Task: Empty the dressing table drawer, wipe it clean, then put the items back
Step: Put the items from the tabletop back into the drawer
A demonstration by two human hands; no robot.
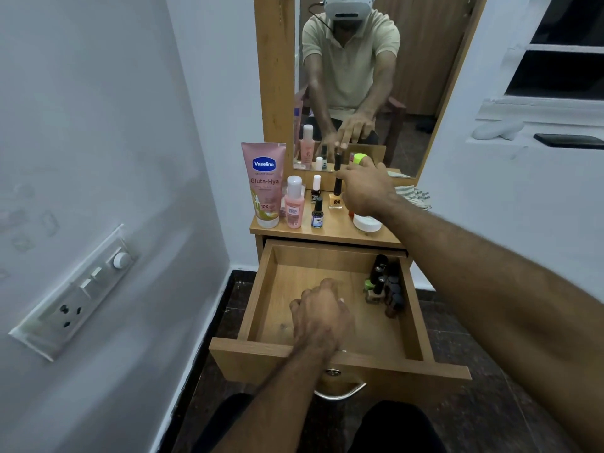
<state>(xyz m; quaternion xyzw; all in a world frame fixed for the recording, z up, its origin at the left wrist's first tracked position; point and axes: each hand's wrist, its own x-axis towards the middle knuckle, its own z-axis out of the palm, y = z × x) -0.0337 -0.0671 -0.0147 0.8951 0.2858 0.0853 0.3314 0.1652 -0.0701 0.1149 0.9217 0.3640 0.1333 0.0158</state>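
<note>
Drawer (330,356) pulled open, small bottles (384,287) clustered at its far right corner. Left hand (318,317) inside the drawer, fingers curled; whether it holds anything cannot be told. Right hand (362,188) pinches the black cap of a yellow nail polish bottle (336,192) standing on the surface (327,230) beside a Vaseline tube (265,184)

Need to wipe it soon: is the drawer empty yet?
Not empty: the drawer still holds a cluster of small bottles in its right rear corner.
</note>
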